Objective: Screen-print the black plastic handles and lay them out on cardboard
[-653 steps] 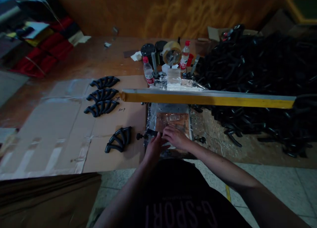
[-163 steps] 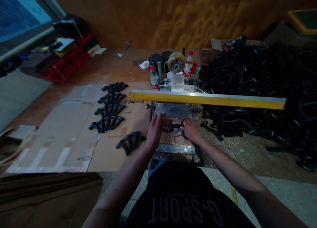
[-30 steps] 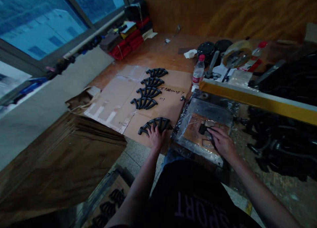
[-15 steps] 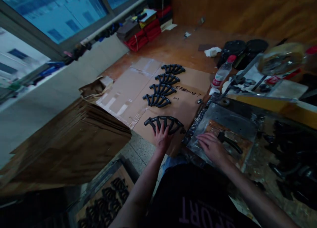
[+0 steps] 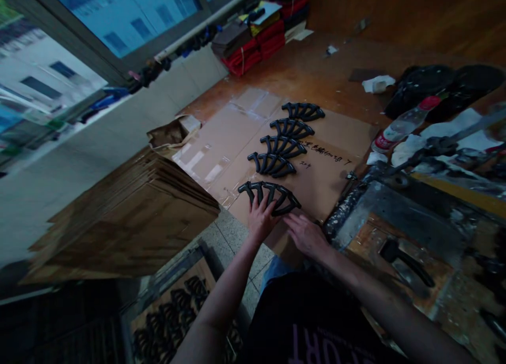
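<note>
My left hand (image 5: 261, 216) lies on a fan-shaped bundle of black curved plastic parts (image 5: 270, 196), fingers spread over it. That bundle sits at the near edge of a flat cardboard sheet (image 5: 324, 169). My right hand (image 5: 304, 235) reaches in beside it with fingers stretched out and nothing in them, just short of the bundle's right end. Several more fanned bundles (image 5: 282, 137) lie in a row further back on the cardboard. One single black curved part (image 5: 407, 261) rests on the plastic-covered metal jig plate (image 5: 395, 216) to the right.
A stack of flattened cardboard boxes (image 5: 130, 216) fills the left. A box on the floor (image 5: 174, 316) holds more black bundles. Water bottle (image 5: 399, 127), black containers (image 5: 438, 87) and clutter stand at the back right; red and yellow items (image 5: 256, 37) lie by the window.
My right hand left the black part on the jig plate and moved left to the bundle. My left hand stayed on the bundle. The view swung further left.
</note>
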Available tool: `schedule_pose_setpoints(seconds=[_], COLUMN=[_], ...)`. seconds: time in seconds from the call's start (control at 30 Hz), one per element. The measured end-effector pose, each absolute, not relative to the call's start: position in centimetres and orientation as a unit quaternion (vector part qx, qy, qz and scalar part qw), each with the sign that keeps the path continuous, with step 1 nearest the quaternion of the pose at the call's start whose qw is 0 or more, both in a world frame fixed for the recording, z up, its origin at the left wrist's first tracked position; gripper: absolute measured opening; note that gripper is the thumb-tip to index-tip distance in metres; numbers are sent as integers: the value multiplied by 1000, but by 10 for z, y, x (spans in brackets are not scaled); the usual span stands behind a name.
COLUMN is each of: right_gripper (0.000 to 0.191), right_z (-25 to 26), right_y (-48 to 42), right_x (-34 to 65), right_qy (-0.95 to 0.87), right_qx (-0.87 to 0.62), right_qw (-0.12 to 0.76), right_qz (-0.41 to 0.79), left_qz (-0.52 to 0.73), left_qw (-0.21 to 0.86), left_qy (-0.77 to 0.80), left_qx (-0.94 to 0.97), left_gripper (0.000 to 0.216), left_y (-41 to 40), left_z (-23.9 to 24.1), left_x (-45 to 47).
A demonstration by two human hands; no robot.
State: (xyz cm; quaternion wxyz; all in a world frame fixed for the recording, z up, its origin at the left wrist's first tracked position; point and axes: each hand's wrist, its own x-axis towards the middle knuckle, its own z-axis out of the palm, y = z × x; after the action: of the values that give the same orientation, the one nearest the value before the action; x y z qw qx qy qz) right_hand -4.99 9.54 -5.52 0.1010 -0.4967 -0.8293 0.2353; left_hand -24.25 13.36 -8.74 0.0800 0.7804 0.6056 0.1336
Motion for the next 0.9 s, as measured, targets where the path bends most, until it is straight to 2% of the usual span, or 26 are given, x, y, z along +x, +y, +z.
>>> schedule_pose_setpoints(seconds=[0.23,0.37,0.53,0.63,0.77,0.83,0.9], right_gripper=[37,34,30,34,59,72,72], right_z=[-89,-85,-56,-43,-46,-53,-57], right_y=[88,78,63,42,0,-17,-30], right_x=[-58,-59,-27,32,110,128,135], right_qy=[-811,-801,-800,-753,-700,-711,-728], right_qx=[-515,-522,-524,-609,-694,-687,-667], right_qw=[69,55,112,148,128,111,109], right_qz=[269,289,271,199,105,104,117], left_qz=[21,-11,45,129,265,330,365], left_qw=[132,120,81,94,230,354,495], left_qy=[573,554,572,581,504,432,346], left_qx=[808,823,815,798,789,761,709], left_gripper=[55,57,68,63,51,52,59], left_y=[214,228,214,208,195,184,169], left_z=[-119,-120,-115,-100,-52,-18,18], left_x=[-314,-325,-310,-274,-176,-113,-54])
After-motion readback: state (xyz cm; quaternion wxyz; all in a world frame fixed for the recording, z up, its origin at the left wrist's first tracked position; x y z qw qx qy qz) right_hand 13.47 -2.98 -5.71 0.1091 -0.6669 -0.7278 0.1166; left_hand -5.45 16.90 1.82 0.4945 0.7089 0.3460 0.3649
